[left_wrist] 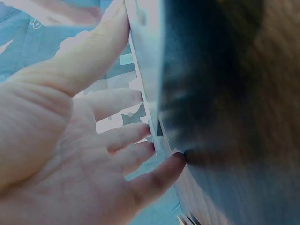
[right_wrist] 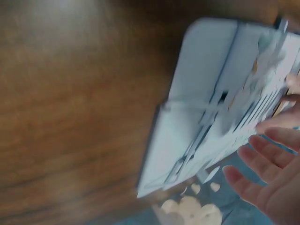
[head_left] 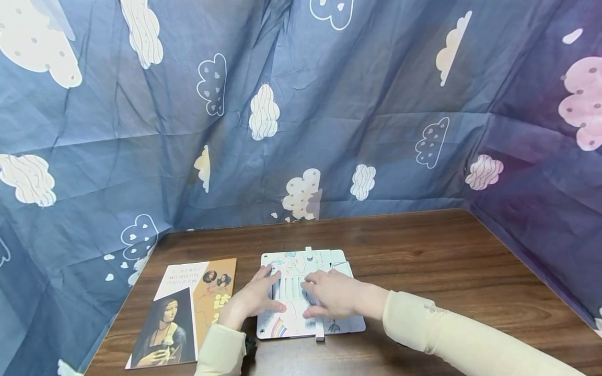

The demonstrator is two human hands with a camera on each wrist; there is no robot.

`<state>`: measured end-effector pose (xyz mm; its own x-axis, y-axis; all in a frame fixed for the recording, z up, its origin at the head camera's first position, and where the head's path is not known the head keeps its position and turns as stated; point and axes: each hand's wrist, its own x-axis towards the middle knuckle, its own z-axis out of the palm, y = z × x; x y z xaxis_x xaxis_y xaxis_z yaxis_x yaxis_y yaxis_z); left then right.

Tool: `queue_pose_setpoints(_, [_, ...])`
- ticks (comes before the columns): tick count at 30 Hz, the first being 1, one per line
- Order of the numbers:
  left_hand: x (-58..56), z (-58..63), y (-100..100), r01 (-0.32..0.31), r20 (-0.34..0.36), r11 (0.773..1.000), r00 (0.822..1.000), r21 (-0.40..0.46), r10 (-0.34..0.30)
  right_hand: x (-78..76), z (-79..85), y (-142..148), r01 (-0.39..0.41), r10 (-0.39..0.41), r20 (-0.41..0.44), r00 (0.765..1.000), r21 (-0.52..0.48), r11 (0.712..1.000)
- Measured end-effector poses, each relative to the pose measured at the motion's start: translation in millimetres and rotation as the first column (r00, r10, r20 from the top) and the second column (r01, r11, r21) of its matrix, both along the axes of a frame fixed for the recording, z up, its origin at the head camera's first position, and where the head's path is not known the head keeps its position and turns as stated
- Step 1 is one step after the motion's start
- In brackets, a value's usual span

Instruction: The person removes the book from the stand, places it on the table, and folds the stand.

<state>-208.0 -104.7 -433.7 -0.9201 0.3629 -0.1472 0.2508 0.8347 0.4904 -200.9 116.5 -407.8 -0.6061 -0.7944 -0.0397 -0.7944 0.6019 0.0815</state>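
A flat white book stand [head_left: 297, 319], printed with a unicorn and a rainbow, lies on the table with slots across its middle. My left hand [head_left: 254, 298] is at its left side, thumb and fingers spread over that edge. Seen in the left wrist view, the fingertips [left_wrist: 149, 130] are right at the stand's edge, fingers fairly straight. From the right, my right hand [head_left: 335, 295] reaches over the stand, its fingers across the middle near the slots. In the right wrist view the fingers of the right hand [right_wrist: 276, 168] are extended beside the white panel [right_wrist: 197, 61].
A book [head_left: 213, 282] with a painted portrait on its cover lies left of the stand. The brown wooden table [head_left: 451, 271] ends at a blue cloud-print curtain [head_left: 329, 130] at the back and sides. A narrow bar [head_left: 320, 331] sticks out past the stand's front edge.
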Motion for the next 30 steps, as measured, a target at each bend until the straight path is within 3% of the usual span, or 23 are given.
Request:
queue_pose_setpoints(5, [0.8, 0.0, 0, -0.002, 0.002, 1.000, 1.000, 0.004, 0.002, 18.2, -4.3, 2, -0.015, 0.015, 0.026, 1.000, -0.006, 1.000])
queue_pose_setpoints(10, [0.3, -1.2, -1, -0.009, 0.004, 1.000, 1.000, 0.001, 0.009, 26.5, -9.0, 2, -0.004, 0.004, 0.024, 1.000, 0.011, 1.000])
queue_pose_setpoints(30, [2.8, -2.3, 1, -0.012, 0.010, 1.000, 1.000, 0.009, 0.012, 18.7, -21.0, 4, -0.019, 0.021, 0.034, 0.999, -0.064, 0.998])
